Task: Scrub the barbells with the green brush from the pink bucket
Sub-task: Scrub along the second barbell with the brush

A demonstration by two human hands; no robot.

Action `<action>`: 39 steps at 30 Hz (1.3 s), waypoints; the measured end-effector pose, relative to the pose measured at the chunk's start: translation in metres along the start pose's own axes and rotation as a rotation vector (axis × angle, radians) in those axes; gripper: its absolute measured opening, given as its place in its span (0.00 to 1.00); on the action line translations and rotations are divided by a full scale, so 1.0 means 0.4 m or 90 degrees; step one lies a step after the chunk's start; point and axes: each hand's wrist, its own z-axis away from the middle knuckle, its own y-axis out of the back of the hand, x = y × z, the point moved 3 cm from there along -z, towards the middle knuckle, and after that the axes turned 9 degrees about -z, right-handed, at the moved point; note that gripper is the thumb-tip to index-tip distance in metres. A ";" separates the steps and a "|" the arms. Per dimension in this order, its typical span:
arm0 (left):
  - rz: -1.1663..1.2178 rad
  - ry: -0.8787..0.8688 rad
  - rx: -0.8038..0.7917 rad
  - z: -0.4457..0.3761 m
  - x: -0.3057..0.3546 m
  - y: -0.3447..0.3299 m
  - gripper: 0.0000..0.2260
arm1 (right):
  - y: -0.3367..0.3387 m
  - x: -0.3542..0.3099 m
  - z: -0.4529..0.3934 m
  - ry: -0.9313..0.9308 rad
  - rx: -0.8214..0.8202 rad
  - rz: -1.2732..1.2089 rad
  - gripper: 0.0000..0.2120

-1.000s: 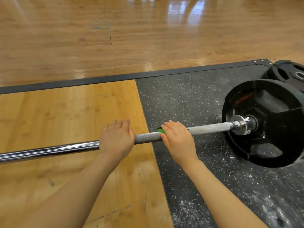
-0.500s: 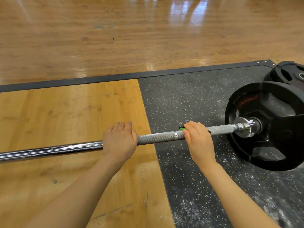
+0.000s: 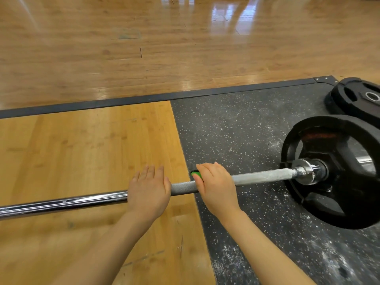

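- The right hand (image 3: pixel 217 187) is curled over the barbell (image 3: pixel 263 177), gripping the green brush (image 3: pixel 196 175). Only a sliver of green shows past the fingertips, on the far side of the bar.
- The left hand (image 3: pixel 148 190) lies flat on the shaft just beside it, fingers straight, pressing down and holding nothing.
- Likely trouble: with only a flat palm steadying the bar, a hard stroke could roll it on its black weight plate (image 3: pixel 337 173), and the bristles would skate off the knurling.
- White chalk cakes the shaft between the right hand and the collar (image 3: pixel 304 171). Scrubbing that way could jam knuckles against the collar.
- Loosened chalk will probably drop onto the speckled rubber mat (image 3: pixel 236 132) under the right forearm.
- No pink bucket is in view.
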 end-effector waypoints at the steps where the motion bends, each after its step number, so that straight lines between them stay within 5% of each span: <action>1: 0.007 0.000 -0.007 0.007 0.001 0.002 0.36 | 0.004 -0.001 0.008 0.000 -0.006 -0.004 0.17; 5: 0.028 -0.019 0.002 0.015 0.017 0.028 0.25 | 0.024 -0.008 0.037 0.039 -0.011 -0.016 0.15; 17: 0.064 -0.061 -0.016 0.013 0.075 0.007 0.23 | 0.082 0.043 0.115 0.102 0.001 0.002 0.17; 23: 0.071 -0.060 -0.024 0.015 0.074 0.007 0.23 | 0.153 0.166 0.142 0.034 -0.007 0.051 0.22; 35: 0.055 -0.052 -0.016 0.004 0.074 0.009 0.23 | 0.038 0.005 0.080 0.053 -0.038 -0.010 0.16; 39: 0.068 -0.051 -0.021 0.000 0.067 0.010 0.24 | 0.067 0.050 0.090 0.051 -0.039 0.003 0.22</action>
